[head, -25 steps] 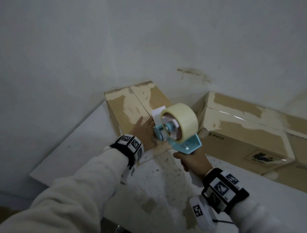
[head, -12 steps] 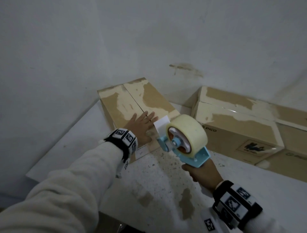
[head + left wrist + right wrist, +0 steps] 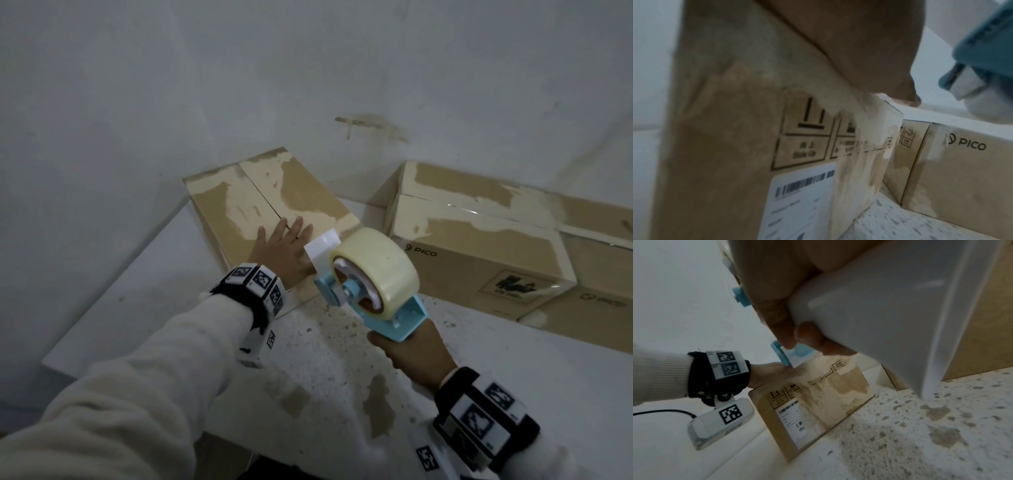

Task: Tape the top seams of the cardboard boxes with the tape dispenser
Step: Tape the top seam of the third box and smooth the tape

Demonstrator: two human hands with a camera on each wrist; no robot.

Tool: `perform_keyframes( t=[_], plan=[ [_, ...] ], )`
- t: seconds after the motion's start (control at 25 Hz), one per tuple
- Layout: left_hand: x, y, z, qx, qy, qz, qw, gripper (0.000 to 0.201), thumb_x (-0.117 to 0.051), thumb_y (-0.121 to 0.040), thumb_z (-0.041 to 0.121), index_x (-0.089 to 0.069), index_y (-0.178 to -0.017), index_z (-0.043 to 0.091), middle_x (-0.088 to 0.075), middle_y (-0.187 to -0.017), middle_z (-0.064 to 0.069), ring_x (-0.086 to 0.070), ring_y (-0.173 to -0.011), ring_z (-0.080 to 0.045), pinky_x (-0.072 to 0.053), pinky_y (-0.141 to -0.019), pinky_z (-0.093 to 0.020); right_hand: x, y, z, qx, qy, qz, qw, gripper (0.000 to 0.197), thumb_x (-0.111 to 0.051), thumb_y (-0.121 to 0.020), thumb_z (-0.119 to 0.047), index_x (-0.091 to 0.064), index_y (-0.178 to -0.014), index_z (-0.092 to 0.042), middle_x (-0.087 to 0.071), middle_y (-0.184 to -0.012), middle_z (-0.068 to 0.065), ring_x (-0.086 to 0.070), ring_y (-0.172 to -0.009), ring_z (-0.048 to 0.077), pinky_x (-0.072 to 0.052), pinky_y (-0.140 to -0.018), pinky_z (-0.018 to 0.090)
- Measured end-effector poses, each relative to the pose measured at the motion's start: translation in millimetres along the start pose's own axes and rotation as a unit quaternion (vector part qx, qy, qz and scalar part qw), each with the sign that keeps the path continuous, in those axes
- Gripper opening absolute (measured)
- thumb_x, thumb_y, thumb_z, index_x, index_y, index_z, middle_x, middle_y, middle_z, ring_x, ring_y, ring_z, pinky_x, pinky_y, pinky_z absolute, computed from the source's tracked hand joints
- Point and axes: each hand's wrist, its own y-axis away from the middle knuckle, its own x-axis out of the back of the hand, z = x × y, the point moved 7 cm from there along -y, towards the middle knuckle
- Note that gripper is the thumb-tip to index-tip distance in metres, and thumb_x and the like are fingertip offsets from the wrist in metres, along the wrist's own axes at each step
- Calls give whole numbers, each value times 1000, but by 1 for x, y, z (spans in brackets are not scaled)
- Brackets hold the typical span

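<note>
A small cardboard box [image 3: 260,202] stands at the table's back left, its top seam running away from me. My left hand [image 3: 282,246] lies flat on the near end of its top, fingers straight and spread. My right hand [image 3: 411,353] grips the white handle [image 3: 890,308] of a light-blue tape dispenser [image 3: 370,284] carrying a fat roll of clear tape [image 3: 380,263]. The dispenser hangs in the air just right of the left hand, its white front plate [image 3: 322,245] near the box's front right corner. In the left wrist view the box's front face [image 3: 756,129] and the dispenser's nose [image 3: 982,68] show.
A larger PICO-printed box [image 3: 479,246] lies to the right, against the wall, with another box [image 3: 582,308] beside it. The white table [image 3: 325,359] is speckled and stained in front of the boxes. Its left edge [image 3: 113,284] drops off close to the small box.
My left hand slid farther up onto the box top and its fingers spread. The right hand drew the dispenser back off the box, toward me and to the right.
</note>
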Motion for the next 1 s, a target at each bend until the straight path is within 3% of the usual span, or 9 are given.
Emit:
perform_keyframes(
  t=[0.16, 0.32, 0.56, 0.68, 0.92, 1.0],
  plan=[
    [-2, -2, 0, 4, 2, -5, 1000, 76, -24, -90, 62, 8, -150, 27, 13, -159, 6, 10, -147, -22, -1, -117, -54, 0, -6, 8, -23, 14, -3, 1000, 17, -71, -72, -3, -60, -76, -15, -57, -46, -12, -49, -40, -2, -38, -44, 19],
    [0, -4, 4, 22, 7, 0, 1000, 75, -25, -91, 61, 7, -150, 26, 12, -159, 7, 10, -147, -24, -2, -116, -55, -11, -22, 25, -72, 22, 3, 997, 16, -69, -68, -2, -59, -70, -14, -53, -48, -9, -44, -41, 6, -37, -47, 24],
    [-2, -5, 3, 30, -1, 17, 999, 70, -32, -97, 44, 9, -150, 24, 13, -159, 3, 9, -147, -26, -3, -116, -53, -30, -48, 40, -60, 41, 5, 997, 26, -69, -68, -1, -52, -68, -21, -51, -54, -6, -43, -35, -1, -35, -43, 22],
    [-1, -4, 5, 33, -3, 24, 999, 70, -32, -98, 36, 10, -149, 16, 12, -159, 0, 8, -147, -27, -4, -117, -51, -31, -52, 42, -31, 39, 8, 999, 26, -67, -69, 3, -52, -75, -17, -52, -57, -6, -47, -37, -2, -34, -39, 13],
    [1, -4, 5, 53, -2, 16, 998, 64, -28, -100, 27, 9, -149, 10, 13, -159, -7, 7, -147, -27, -4, -119, -46, -32, -50, 36, -24, 58, 6, 998, 33, -65, -70, 5, -46, -64, -21, -52, -39, -18, -46, -34, -1, -31, -36, 11],
    [2, -4, 6, 59, 1, 13, 998, 63, -27, -100, 26, 10, -149, 10, 13, -159, -6, 7, -147, -27, -4, -119, -45, -31, -50, 32, -33, 70, 5, 997, 32, -64, -69, 3, -46, -62, -21, -52, -38, -16, -44, -33, 1, -32, -37, 15]
  ],
)
